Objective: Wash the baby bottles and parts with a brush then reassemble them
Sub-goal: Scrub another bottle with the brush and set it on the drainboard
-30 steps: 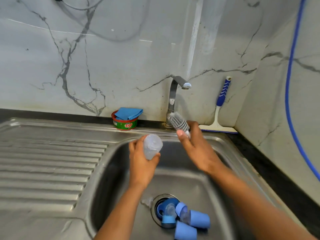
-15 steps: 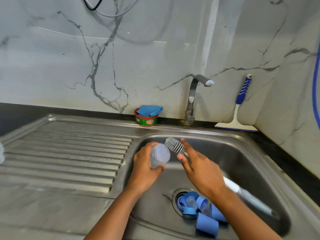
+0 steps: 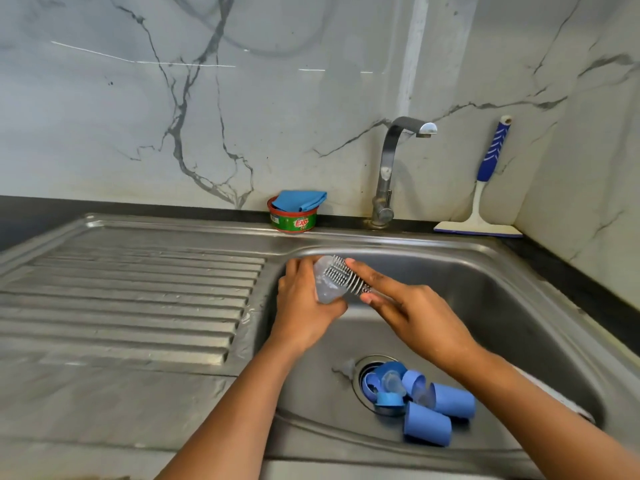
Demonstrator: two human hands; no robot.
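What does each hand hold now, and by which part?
The left hand grips the clear bottle round its body. The right hand holds the brush by its handle, just behind the bristles.

A small clear bottle (image 3: 323, 291) is tilting in the air beyond and left of the drain (image 3: 356, 381), and the grey ribbed brush (image 3: 343, 277) is pressing against its upper side. Blue caps (image 3: 427, 424), blue collars (image 3: 389, 400) and clear teats (image 3: 393, 381) are lying jumbled over the drain and just right of it.

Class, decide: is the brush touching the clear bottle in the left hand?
Touching. The head view shows the brush bristles lying against the clear bottle.
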